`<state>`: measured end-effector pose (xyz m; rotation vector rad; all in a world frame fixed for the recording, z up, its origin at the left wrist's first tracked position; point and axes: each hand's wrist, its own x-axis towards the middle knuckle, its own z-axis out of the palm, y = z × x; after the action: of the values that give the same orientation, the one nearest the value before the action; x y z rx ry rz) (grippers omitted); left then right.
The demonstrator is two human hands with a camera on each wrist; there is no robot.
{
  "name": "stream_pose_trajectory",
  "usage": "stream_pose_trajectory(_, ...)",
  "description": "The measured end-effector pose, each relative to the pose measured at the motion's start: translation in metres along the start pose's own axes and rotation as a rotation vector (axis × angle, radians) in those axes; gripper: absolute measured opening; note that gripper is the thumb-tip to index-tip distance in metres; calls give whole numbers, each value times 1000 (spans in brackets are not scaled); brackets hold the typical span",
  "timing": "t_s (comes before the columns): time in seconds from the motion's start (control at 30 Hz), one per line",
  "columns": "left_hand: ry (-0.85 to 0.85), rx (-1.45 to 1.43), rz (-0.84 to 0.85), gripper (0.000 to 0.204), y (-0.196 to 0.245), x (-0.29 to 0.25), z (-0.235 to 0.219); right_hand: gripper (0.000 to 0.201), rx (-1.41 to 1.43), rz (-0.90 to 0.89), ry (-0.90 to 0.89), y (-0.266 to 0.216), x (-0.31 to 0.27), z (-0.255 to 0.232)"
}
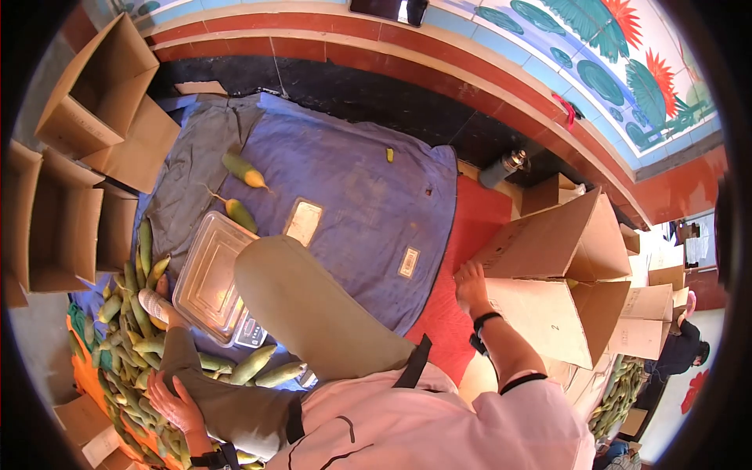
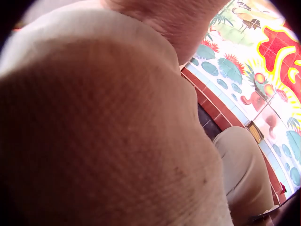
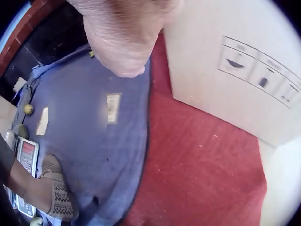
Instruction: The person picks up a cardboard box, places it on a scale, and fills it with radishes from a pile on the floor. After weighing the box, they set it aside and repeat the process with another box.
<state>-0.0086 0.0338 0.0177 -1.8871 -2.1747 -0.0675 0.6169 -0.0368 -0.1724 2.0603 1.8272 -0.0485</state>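
My right hand [image 1: 471, 288] grips the edge of a cardboard box [image 1: 533, 313] that stands with its flaps spread at the right. In the right wrist view the same hand [image 3: 124, 42] is at the top, beside the printed side of the box [image 3: 211, 89]. My left hand [image 1: 176, 401] rests with fingers spread on my lower leg, next to a heap of green radishes [image 1: 129, 376]. The left wrist view is mostly filled by the hand [image 2: 108, 132] up close, its fingers hidden.
A clear plastic tray [image 1: 207, 274] sits by my knee, near a digital scale display [image 3: 28, 155]. Two green radishes lie on the blue cloth [image 1: 345, 196]. Open cardboard boxes [image 1: 63, 219] stack at left. A metal flask [image 1: 501, 168] stands by the wall; another person [image 1: 681, 348] is far right.
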Motion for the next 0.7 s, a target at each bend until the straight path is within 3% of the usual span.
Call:
stream_pose_trajectory(0.07, 12, 4, -5, 35, -1, -1, 2, 29, -91, -20, 82, 9, 31, -9)
stream_pose_trajectory(0.13, 18, 8, -12, 34, -3, -3, 4, 34, -11, 192, -362, 18, 51, -9)
stream_pose_trajectory(0.17, 33, 7, -5, 34, -4, -4, 5, 34, -13, 191, -361, 22, 47, -7)
stream_pose_trajectory(0.23, 45, 7, -5, 34, -4, -6, 6, 34, -138, 356, -369, 34, 37, -4)
stream_pose_trajectory(0.33, 37, -25, -22, 34, -4, -7, 3, 40, -174, 346, -496, 44, 36, -7)
stream_pose_trajectory(0.47, 41, -29, -18, 33, -5, -4, 4, 40, -211, 312, -484, 32, 15, -11)
stream_pose_trajectory(0.53, 39, -30, -21, 33, -3, -2, 7, 43, -223, 274, -559, 26, 1, -3)
stream_pose_trajectory(0.7, 54, -37, 0, 33, -4, 2, 8, 67, -292, 129, -574, 20, -67, 8)
